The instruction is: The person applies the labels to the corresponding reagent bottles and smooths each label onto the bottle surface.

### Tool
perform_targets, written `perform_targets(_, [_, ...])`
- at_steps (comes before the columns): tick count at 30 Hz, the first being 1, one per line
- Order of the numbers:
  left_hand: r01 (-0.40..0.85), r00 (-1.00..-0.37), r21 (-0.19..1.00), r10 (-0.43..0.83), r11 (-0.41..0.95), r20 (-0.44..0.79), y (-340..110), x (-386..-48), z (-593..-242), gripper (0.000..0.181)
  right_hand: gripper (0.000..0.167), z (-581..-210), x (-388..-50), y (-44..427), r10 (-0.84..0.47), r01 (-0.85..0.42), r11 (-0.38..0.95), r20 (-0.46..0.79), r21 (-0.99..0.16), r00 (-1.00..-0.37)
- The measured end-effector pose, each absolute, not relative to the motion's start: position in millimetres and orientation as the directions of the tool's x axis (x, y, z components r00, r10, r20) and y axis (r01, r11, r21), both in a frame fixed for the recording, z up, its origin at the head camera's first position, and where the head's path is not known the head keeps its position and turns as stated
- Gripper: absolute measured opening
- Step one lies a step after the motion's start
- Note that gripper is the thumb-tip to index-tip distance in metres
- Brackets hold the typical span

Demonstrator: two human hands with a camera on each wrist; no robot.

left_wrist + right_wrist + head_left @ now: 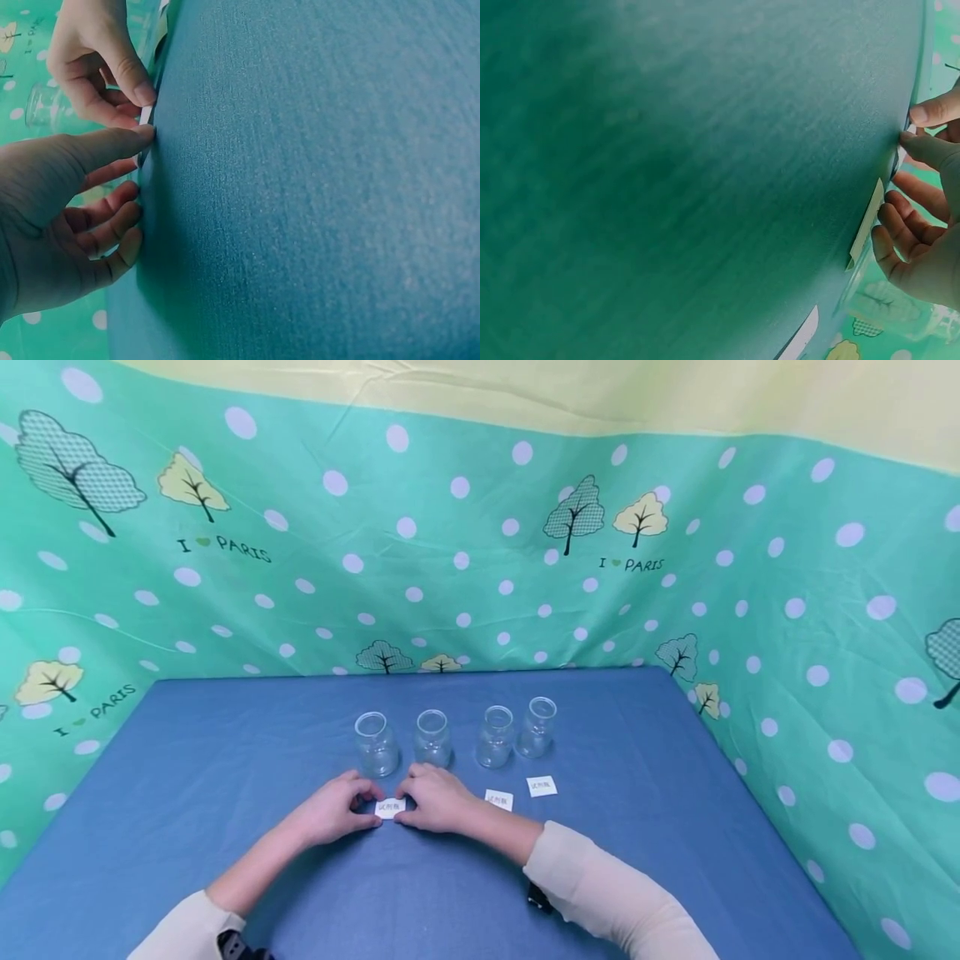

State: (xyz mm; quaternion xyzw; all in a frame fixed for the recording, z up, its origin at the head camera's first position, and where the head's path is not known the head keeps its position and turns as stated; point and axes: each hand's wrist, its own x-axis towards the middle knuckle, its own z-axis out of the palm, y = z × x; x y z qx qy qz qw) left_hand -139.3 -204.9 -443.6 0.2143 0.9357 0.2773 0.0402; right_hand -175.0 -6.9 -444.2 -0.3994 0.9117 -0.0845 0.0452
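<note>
pale sleeves [618, 892] up close, i had left hand [330, 810] and right hand [437, 797] pinching opposite ends of one written label [389, 808] before the left two jars [432, 742], with two more slips [542, 786] already lying flat, none visibly on glass yet.

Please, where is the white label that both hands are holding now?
In the head view, the white label is below and left of centre, between the left hand and right hand, in front of the leftmost jar.
</note>
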Motion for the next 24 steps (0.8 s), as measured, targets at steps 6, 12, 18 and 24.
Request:
perform_targets(6, [0.388, -0.902, 0.541, 0.429, 0.746, 0.055, -206.1, -139.6, -444.8, 0.024, 0.029, -442.9, -175.7, -8.0, -0.731, -0.714, 0.671, -0.019, -0.199, -0.682])
perform_targets(12, [0.392, -0.9, 0.542, 0.432, 0.743, 0.059, -208.1, -139.4, -447.5, 0.023, 0.025, -441.4, -175.1, -8.8, -0.736, -0.719, 0.666, -0.013, -0.2, -0.677])
perform_targets(18, [0.355, -0.909, 0.627, 0.412, 0.694, 0.059, -211.1, -136.2, -442.1, 0.025, 0.022, -436.3, -172.9, -6.0, -0.721, -0.7, 0.666, 0.02, -0.258, -0.693])
perform_targets(24, [0.282, -0.936, 0.68, 0.35, 0.677, 0.04, -213.7, -134.1, -438.3, 0.03, 0.022, -432.9, -171.8, 0.9, -0.698, -0.677, 0.679, 0.035, -0.283, -0.715])
